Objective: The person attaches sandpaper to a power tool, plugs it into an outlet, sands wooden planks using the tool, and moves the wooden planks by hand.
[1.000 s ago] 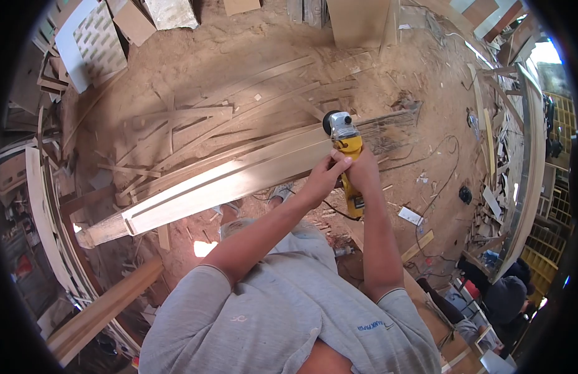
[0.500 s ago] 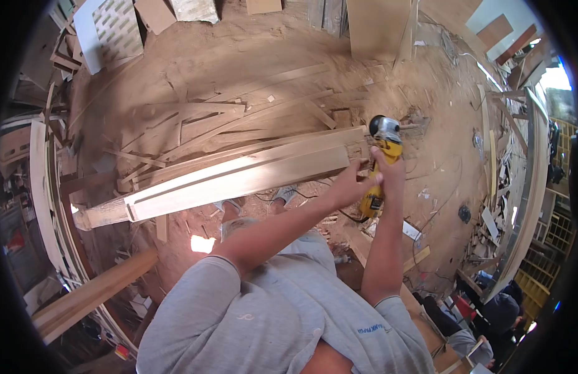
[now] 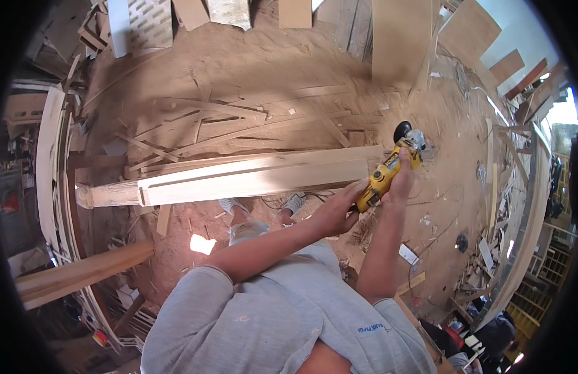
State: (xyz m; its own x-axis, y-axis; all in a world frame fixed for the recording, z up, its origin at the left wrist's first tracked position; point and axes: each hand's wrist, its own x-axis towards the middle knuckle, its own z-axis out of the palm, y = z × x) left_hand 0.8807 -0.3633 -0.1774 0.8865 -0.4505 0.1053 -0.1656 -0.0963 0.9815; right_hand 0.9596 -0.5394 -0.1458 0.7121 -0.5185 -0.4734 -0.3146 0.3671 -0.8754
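A yellow angle grinder (image 3: 381, 177) with a black round disc (image 3: 402, 131) is held up in front of my body, disc end pointing away from me. My right hand (image 3: 401, 182) is closed around its front part, just behind the silver head. My left hand (image 3: 339, 210) wraps the rear end of the body, its fingers partly hidden. Just left of the disc ends a long pale wooden post (image 3: 258, 177), which lies crosswise in front of my feet. It has a raised panel edge and a narrower shaped end at the left. The disc is apart from the wood.
Loose wood strips (image 3: 239, 132) lie on the dusty ground beyond the post. Boards (image 3: 401, 43) lean at the far side. Long planks (image 3: 52, 162) stand at the left, near a thick beam (image 3: 83, 271). A dark cord (image 3: 448, 227) trails on the right.
My left hand has moved from beside the grinder with fingers apart to grasping its rear end. The grinder has shifted right and tilted, its disc further right. The view has shifted slightly.
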